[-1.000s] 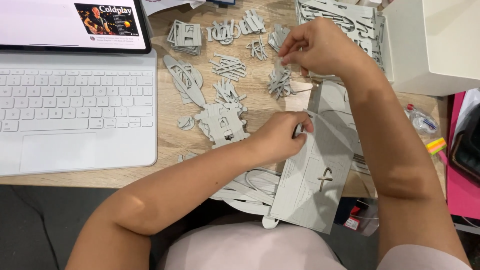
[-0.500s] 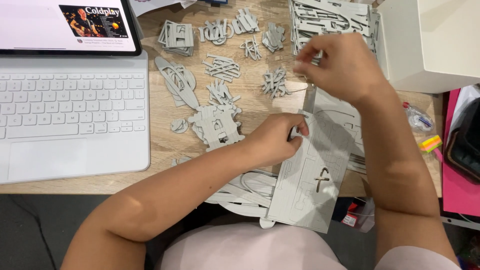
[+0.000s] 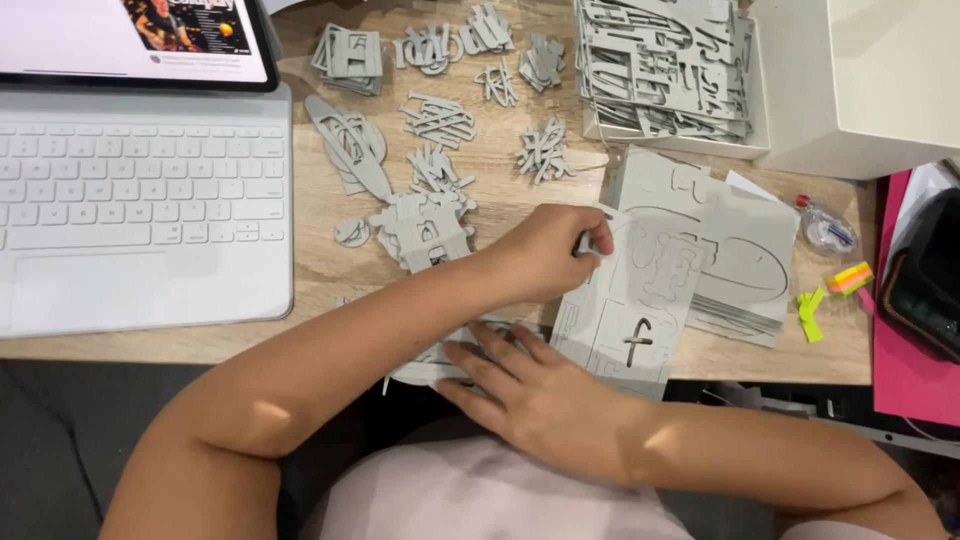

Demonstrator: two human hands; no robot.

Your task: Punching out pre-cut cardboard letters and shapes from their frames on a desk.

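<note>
We see the left hand (image 3: 555,250) pinching the far left edge of a grey die-cut sheet (image 3: 630,310), fingers curled tight on it. The sheet lies tilted at the near edge of the wooden desk (image 3: 500,180), its near end overhanging the edge, with shapes already punched out of it. The right hand (image 3: 530,385) is flat and released, fingers spread on a pile of grey offcuts (image 3: 440,360) at the near desk edge, just left of the sheet – touching, not gripping.

Right of the held sheet, more grey sheets (image 3: 730,250) lie overlapped (a large oval cut shows in the top one). Far side: a stack of punched frames (image 3: 665,60) in a shallow tray, next to a white box (image 3: 860,80). Loose grey cut pieces (image 3: 430,180) are scattered in small heaps across the middle of the desk – a leaf-shaped one (image 3: 350,150) is at the left of them. On the left, a white keyboard (image 3: 130,210) with a tablet screen (image 3: 130,40) behind it. Far right: a small tape dispenser (image 3: 825,230), coloured sticky tabs (image 3: 835,290), a pink folder (image 3: 915,330) under a dark object
</note>
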